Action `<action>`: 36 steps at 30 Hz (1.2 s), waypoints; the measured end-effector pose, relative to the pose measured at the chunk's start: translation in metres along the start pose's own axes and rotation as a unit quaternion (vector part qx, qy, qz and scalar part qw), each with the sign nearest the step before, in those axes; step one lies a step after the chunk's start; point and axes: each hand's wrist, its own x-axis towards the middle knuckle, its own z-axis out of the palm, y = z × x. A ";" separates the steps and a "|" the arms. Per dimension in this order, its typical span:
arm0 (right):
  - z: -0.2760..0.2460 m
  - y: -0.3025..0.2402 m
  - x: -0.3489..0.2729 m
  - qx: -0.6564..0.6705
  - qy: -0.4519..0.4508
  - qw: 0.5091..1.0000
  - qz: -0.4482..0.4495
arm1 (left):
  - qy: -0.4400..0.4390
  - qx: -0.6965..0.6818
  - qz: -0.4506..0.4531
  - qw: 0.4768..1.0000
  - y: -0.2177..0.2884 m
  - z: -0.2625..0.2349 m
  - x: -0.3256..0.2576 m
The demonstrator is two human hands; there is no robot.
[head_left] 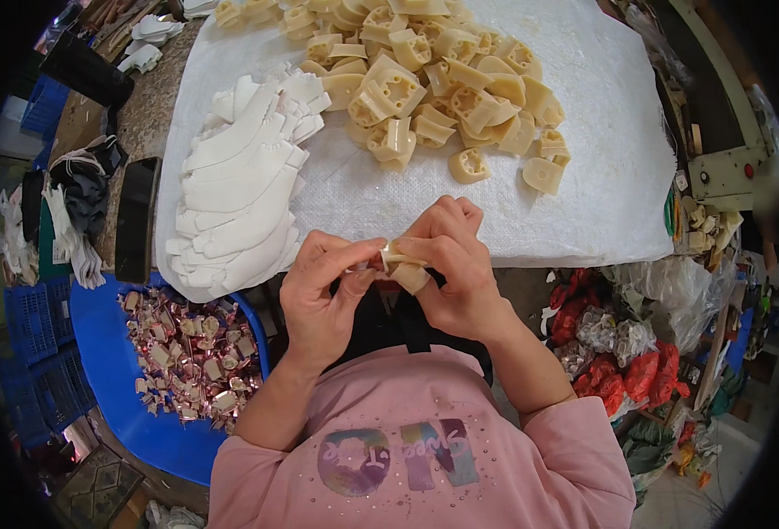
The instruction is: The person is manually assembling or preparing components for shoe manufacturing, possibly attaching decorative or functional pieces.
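In front of my chest, my two hands meet just off the table's near edge. My right hand (455, 269) is closed on a small cream plastic piece (410, 276), gripped between thumb and fingers. My left hand (323, 286) is pinched, its thumb and index fingertips against the left end of that piece; a small pinkish, shiny bit shows there, mostly hidden by the fingers. A heap of similar cream plastic pieces (398, 93) with holes in their ends covers the far middle of the table. Overlapping white curved pieces (239, 198) are stacked left of it.
A white woven sheet (583, 115) covers the table. At lower left stands a blue tub (111, 370) holding shiny pinkish and cream pieces (191, 353). A phone (136, 220) and black cup (85, 70) are at left. Red and clear plastic bags (618, 353) lie at right.
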 end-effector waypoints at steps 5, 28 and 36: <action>-0.001 0.003 -0.005 0.085 -0.018 0.996 0.005 | -0.030 0.031 0.028 0.999 0.001 0.004 0.000; 0.006 -0.004 -0.021 0.256 0.037 0.943 0.209 | 0.070 0.135 0.164 0.975 0.000 -0.016 0.008; 0.017 -0.020 -0.032 0.526 0.170 0.779 0.295 | -0.003 -0.009 0.150 0.989 0.005 0.002 0.002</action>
